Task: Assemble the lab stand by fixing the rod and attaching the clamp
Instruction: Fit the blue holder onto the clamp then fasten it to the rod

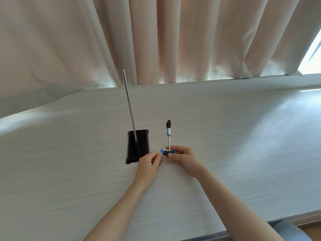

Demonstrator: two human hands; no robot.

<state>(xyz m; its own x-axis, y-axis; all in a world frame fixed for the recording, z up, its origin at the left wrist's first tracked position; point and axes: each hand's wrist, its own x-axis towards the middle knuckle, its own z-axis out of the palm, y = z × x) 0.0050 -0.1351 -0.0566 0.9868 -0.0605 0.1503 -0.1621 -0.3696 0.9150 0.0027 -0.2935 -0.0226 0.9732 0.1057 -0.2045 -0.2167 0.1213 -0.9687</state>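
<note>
Tabletop (225,136): pale wood grain, carrying every item. Curtain (156,40): beige, pleated, hanging along the far edge, with a bright strip of window (312,54) at far right. Base (138,145): black, rectangular, lying flat left of centre, its near right corner partly covered by the left hand. Rod (129,105): thin bright metal, standing upright in the base and rising in front of the curtain. Clamp (169,134): metal shaft pointing away, black jaws at the far end, well apart from the rod, just right of the base; its near end passes through a black boss head (168,152) with a blue knob (161,152) on the left side and a second blue knob at right. Left hand (149,162): palm down, forearm reaching in from near, fingers (159,156) curled and pinching the left blue knob. Right hand (185,159): fingers curled round the boss head and shaft, holding the clamp just above the tabletop. Blue-grey cloth shows at the near right corner.
</note>
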